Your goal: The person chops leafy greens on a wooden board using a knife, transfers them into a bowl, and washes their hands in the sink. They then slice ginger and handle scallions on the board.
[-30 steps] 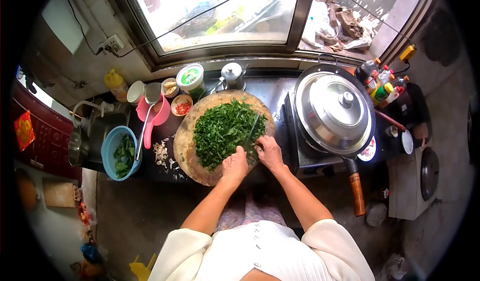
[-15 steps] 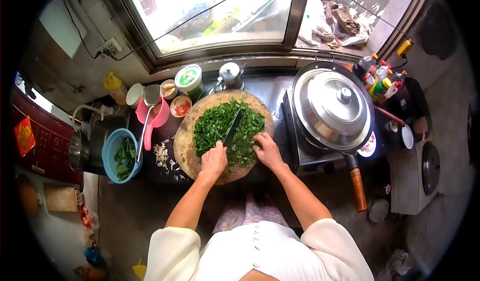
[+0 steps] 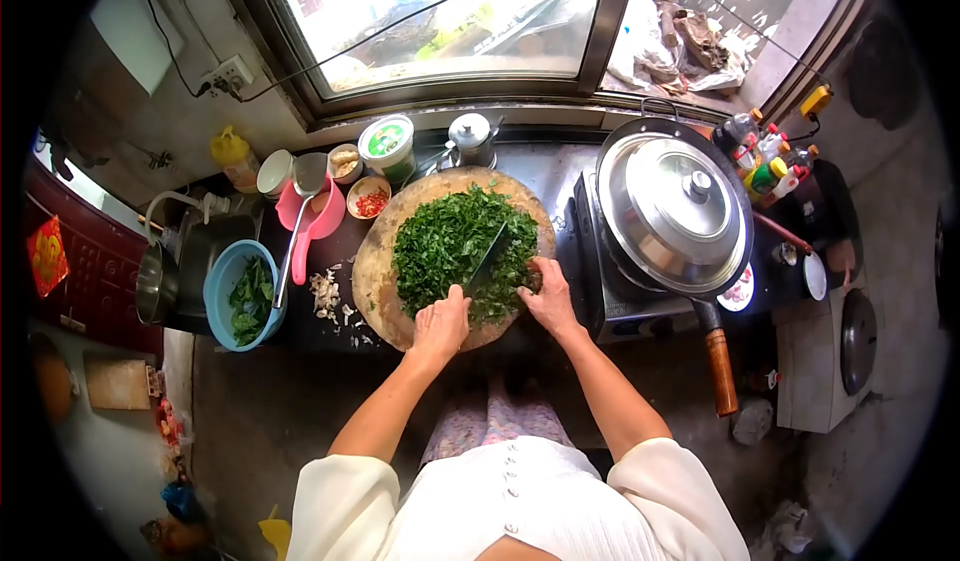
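On a round wooden chopping board point(image 3: 372, 296) lies a wide heap of chopped leafy greens point(image 3: 440, 236). My left hand point(image 3: 442, 324) is closed around the handle of a kitchen knife point(image 3: 490, 253), whose dark blade slants up and to the right among the greens. At the heap's right edge is my right hand point(image 3: 550, 299), its thumb and fingers apart. It seems to hold nothing and its fingertips are by the outer leaves.
A lidded wok point(image 3: 665, 211) sits on the stove at right, its wooden handle point(image 3: 720, 371) jutting toward me. Leftward are a blue basin point(image 3: 222, 296) with leaves, a pink scoop point(image 3: 318, 223), a bowl of chopped red chili point(image 3: 370, 201) and pale peelings point(image 3: 328, 296).
The knife has shifted slightly to the right in the greens with my left hand. My right hand has drawn a little outward and its fingers have spread. The view has shifted slightly.
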`<state>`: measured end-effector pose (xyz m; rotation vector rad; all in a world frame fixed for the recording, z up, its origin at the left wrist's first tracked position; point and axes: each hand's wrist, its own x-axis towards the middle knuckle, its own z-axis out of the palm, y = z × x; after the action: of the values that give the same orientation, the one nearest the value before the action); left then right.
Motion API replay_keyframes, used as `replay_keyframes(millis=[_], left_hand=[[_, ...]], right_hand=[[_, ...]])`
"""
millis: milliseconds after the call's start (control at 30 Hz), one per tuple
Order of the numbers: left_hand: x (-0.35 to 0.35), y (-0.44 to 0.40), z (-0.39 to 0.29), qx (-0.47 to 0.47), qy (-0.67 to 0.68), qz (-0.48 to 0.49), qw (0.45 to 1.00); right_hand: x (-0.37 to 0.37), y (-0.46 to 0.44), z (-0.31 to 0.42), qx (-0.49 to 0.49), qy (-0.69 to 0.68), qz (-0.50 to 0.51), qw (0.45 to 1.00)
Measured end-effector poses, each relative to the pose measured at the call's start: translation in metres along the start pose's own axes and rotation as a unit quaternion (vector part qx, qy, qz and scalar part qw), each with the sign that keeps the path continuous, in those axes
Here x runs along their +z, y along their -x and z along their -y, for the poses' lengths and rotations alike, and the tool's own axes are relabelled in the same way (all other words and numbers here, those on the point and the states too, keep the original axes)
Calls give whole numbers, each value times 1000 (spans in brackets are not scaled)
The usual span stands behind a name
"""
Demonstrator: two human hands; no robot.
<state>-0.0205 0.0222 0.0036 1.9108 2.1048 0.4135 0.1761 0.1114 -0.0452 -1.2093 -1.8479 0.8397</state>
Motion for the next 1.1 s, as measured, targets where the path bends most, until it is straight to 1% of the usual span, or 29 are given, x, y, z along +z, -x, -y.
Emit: replay_keyframes(millis=[67,167,200,267,300,367,400,500,533,567,600,633,667,733,767,800,867,900,967,1033,1100], left_hand=[[-19,11,-20,-9,9,-1,1000],[-1,20,-29,34,-13,-6,999],[26,15,-16,31,-33,25,999],[40,13,-13,32,-35,19,999],[36,11,-14,35,-38,16,999],[23,5,-7,25,-2,21,999],[16,5,-3,32,13,23,999],[-9,18,-23,37,17,7,999],[-3,23,-26,49,17,-11,999],[6,26,-28,52,9,-12,999],[26,27,-18,56,-1,1,998],[32,27,-17,59,-10,13,998],[33,25,-14,54,-4,14,998],[18,19,-10,61,21,17,998],[15,19,-12,54,21,13,998],[9,24,-16,48,20,12,999],[7,34,-22,30,13,23,999],[13,37,-21,44,37,28,998],[23,34,-11,29,9,60,998],[21,25,3,-15,19,50,998],[8,14,15,-42,-13,65,997]], right_hand=[[-2,7,0,57,-17,-6,998],[6,9,-12,1,2,-17,1000],[10,9,-17,-24,32,-14,999],[14,10,-24,-75,94,-8,993],[13,10,-23,-54,54,-10,997],[12,12,-19,-16,-26,-2,1000],[12,13,-21,-19,-50,-23,998],[1,18,-19,31,-43,-37,998],[3,19,-23,24,-23,-46,998],[5,20,-25,43,-19,-50,998],[10,21,-28,61,-15,-54,997],[14,23,-33,79,-10,-57,995],[19,25,-39,76,-15,-53,996],[24,32,-55,116,-88,-38,989],[25,29,-64,130,-125,-29,983],[24,28,-65,126,-141,-43,981],[19,31,-69,209,-231,-74,947],[15,31,-65,249,-274,-89,925],[13,32,-59,279,-279,-97,914],[12,32,-60,294,-272,-87,912],[13,32,-60,290,-274,-67,915]])
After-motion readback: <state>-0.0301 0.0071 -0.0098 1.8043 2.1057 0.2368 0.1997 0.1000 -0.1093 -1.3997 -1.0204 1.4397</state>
